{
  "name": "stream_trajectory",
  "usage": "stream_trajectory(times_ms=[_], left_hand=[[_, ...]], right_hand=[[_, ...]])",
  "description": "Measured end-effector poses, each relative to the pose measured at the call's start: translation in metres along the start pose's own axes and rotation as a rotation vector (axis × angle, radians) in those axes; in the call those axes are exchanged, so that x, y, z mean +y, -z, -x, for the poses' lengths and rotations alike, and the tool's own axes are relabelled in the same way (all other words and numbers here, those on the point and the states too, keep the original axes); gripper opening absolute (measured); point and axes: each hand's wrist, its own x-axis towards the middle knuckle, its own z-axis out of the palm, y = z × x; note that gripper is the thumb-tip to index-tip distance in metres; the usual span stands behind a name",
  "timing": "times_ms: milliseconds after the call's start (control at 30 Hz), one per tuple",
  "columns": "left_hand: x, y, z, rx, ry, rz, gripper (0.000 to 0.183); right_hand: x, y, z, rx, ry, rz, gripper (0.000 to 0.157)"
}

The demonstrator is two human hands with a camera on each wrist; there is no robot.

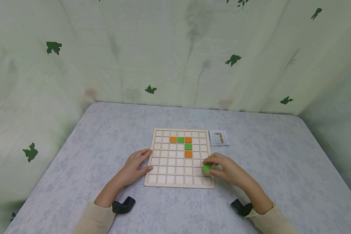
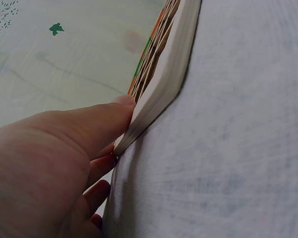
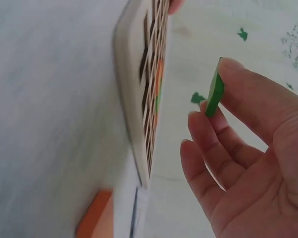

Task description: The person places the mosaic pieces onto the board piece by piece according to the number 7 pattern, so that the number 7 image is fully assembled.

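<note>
A square wooden grid board (image 1: 167, 161) lies flat before me, with orange tiles (image 1: 188, 154) and green tiles (image 1: 188, 147) in some of its cells. My right hand (image 1: 226, 167) pinches a green square tile (image 3: 216, 94) between thumb and fingertips, raised above the board's right edge. At the left edge of the board rests my left hand (image 1: 133, 167), its fingers extended and spread. Thumb (image 2: 109, 119) and fingertips touch the board's side there.
A small card (image 1: 219, 138) printed with a coloured grid pattern lies by the board's upper right corner. Low in the right wrist view shows an orange piece (image 3: 94, 213). Beyond the grey table (image 1: 120, 120) hangs a pale curtain (image 1: 163, 48) with green leaf shapes.
</note>
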Motion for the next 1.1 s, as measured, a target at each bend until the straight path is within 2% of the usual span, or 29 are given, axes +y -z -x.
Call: stream_trajectory(times_ms=[200,467,833,1000,1100], left_hand=[[0.001,0.000,0.000,-0.001,0.004,-0.003,0.065],[0.001,0.001,0.000,-0.005,0.005,0.004,0.065],[0.001,0.002,0.000,-0.005,0.009,0.004,0.065],[0.000,0.001,0.000,-0.007,0.011,0.005,0.065],[0.000,0.000,0.000,-0.009,0.013,0.004,0.066]], right_hand=[[-0.004,-0.014,-0.027,0.028,-0.059,-0.038,0.031],[0.007,-0.038,-0.048,0.072,-0.063,-0.007,0.025],[0.000,-0.051,-0.054,0.087,-0.120,-0.010,0.023],[-0.002,-0.046,-0.051,0.059,-0.144,-0.025,0.030],[-0.007,-0.038,-0.048,0.071,-0.144,-0.051,0.035]])
